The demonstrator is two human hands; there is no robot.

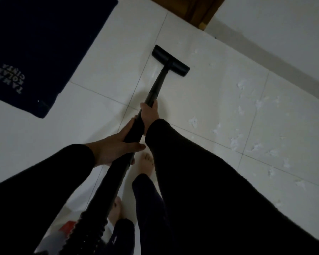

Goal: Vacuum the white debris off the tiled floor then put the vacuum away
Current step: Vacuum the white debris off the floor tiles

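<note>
A black vacuum wand [156, 85] runs from my hands down to a flat black floor head [170, 60] resting on the white tiled floor [99, 74]. My right hand [150, 112] grips the wand further along, towards the head. Closer to my body, my left hand [116, 149] wraps the thicker part of the wand. Below it a ribbed black hose [88, 223] continues. White debris [247, 129] lies in several scattered shreds to the right of the head, and a small white streak [155, 70] lies just left of the wand.
A dark blue mat [37, 48] with pale lettering lies at the upper left. A brown wooden door frame [191, 10] and a white wall [274, 30] bound the floor at the top right. My bare feet [145, 164] stand under the wand. A red and grey object [63, 230] sits at the bottom.
</note>
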